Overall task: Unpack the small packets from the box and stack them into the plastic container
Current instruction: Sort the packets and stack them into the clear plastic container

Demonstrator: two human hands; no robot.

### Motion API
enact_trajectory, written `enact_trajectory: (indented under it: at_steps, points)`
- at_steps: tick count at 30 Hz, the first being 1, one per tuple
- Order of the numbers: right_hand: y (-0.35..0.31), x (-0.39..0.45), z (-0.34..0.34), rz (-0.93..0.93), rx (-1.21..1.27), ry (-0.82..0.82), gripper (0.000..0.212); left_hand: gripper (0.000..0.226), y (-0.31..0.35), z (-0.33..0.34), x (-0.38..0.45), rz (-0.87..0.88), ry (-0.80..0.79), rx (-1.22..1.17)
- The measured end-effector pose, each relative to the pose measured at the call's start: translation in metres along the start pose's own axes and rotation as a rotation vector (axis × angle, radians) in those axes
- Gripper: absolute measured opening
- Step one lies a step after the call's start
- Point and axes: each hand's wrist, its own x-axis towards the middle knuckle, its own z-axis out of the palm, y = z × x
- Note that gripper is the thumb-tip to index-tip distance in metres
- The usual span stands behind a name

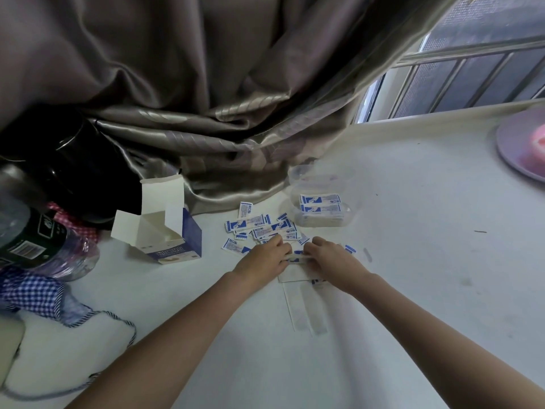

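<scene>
The left hand (267, 256) and the right hand (330, 256) were set side by side on the white table (413, 261), toward its far middle, with fingers curled down and pinched together on a thin bundle of small packets (295, 258) squared between them. The loose packets (259, 228) lay scattered just beyond the fingertips, overlapping one another. The clear plastic container (321, 214) stood just beyond the pile, toward the curtain (206, 98), with two packet stacks already inside. The opened box (171, 231) stood to the left of the pile, flaps raised; whether it was empty could not be told.

Likely faults from this position:
- The bundle could fan out or slip on lifting, because the packets appeared flat, slick and thin, and the pinch covered only their long edges.
- The hands could sweep loose packets away when withdrawing, since the pile touched the fingertips.
- The container appeared light and thin-walled; a push from a carried bundle could slide it along the table.

The packets were rectangular paper sachets, white with blue print. The box was matte cardboard, blue outside and pale inside. The curtain was glossy, folded fabric. A folded white leaflet (303, 302) lay flat under the wrists.
</scene>
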Motion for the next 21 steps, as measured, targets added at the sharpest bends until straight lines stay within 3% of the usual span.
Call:
enact_trajectory:
  at_steps: [7,9,12,15,18,21]
  points:
    - [0.007,-0.004,0.002,-0.031,0.018,0.019,0.021,0.021,-0.006,-0.001,0.000,0.036,0.071,-0.027]
    - [0.011,-0.004,-0.013,-0.021,0.140,0.157,0.017,0.017,-0.004,-0.009,0.006,-0.003,0.195,-0.176]
    - [0.017,0.001,-0.045,0.071,0.408,0.436,0.012,0.012,0.007,-0.029,0.026,-0.202,0.449,-0.581]
    - [0.023,0.014,-0.069,0.236,0.561,0.555,0.010,0.013,0.026,-0.045,0.050,-0.327,0.522,-0.867]
    - [0.033,0.026,-0.078,0.351,0.539,0.577,0.017,0.017,0.036,-0.050,0.066,-0.386,0.522,-0.764]
    - [0.040,0.033,-0.074,0.418,0.435,0.505,0.024,0.020,0.036,-0.049,0.074,-0.389,0.461,-0.421]
